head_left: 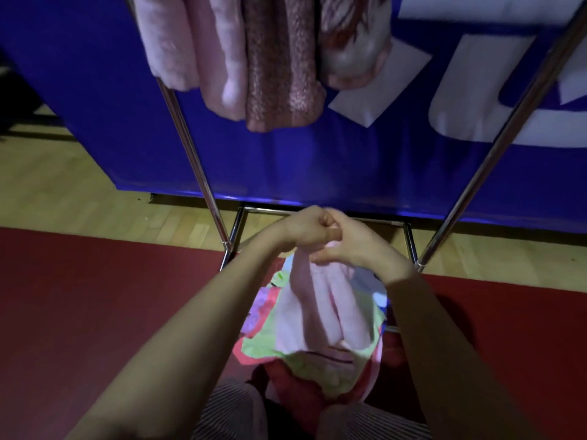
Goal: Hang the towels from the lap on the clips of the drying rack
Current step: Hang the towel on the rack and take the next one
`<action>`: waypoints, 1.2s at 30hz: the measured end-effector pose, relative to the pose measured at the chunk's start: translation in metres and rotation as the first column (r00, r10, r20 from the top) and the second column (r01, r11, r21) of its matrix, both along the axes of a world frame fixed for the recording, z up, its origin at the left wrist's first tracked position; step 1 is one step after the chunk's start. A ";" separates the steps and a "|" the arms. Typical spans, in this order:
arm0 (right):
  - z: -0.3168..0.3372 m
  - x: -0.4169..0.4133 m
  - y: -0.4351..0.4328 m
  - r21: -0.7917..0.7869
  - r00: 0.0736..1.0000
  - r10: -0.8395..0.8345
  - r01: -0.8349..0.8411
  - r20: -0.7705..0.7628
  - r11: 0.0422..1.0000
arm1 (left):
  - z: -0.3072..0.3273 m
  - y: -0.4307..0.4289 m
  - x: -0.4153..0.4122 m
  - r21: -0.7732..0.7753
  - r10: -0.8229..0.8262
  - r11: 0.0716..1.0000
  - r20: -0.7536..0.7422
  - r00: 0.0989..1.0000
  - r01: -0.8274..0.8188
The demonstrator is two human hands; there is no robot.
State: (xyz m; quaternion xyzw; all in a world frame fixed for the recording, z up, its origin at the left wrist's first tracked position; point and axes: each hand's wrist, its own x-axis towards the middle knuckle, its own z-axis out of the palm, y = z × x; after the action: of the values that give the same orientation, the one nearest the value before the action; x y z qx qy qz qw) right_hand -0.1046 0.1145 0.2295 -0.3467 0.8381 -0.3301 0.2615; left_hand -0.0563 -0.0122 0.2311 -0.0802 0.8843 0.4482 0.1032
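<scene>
A pale pink towel (317, 300) hangs down from both my hands above my lap. My left hand (301, 231) grips its top edge in a fist, and my right hand (346, 246) pinches the same edge right beside it. Under it a heap of towels (305, 360) in green, red and purple lies on my lap. Several towels (254, 61), pink and brown, hang from the top of the drying rack. The rack's clips are out of sight above the frame.
The rack's chrome poles slant down at left (190, 154) and right (495, 154) to a low base frame (409, 239) just past my hands. A blue banner (317, 163) stands behind the rack. Wooden floor and a red mat (95, 296) lie below.
</scene>
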 end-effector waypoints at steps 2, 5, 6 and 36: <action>0.014 0.002 0.004 0.133 0.991 0.041 -0.024 -0.130 0.991 | 0.011 -0.004 0.010 -0.022 -0.070 0.997 0.039 0.997 0.071; 0.032 0.005 0.011 0.243 0.968 0.056 0.005 -0.244 0.970 | 0.018 -0.014 0.028 -0.177 -0.200 0.953 0.242 0.949 0.246; 0.039 0.004 0.014 0.205 0.967 0.031 0.023 -0.253 0.978 | 0.016 -0.019 0.034 -0.164 -0.197 0.951 0.330 0.923 0.262; 0.045 0.018 -0.002 0.001 0.922 0.338 -0.344 0.187 0.939 | 0.044 -0.025 0.048 0.375 -0.072 0.925 0.040 0.997 0.052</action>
State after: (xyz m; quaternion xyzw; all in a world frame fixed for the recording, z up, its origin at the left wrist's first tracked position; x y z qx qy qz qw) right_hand -0.0870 0.1129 0.2745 -0.4509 0.7426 -0.2961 0.3970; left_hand -0.0088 -0.0376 0.2754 -0.0427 0.7818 0.6027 0.1541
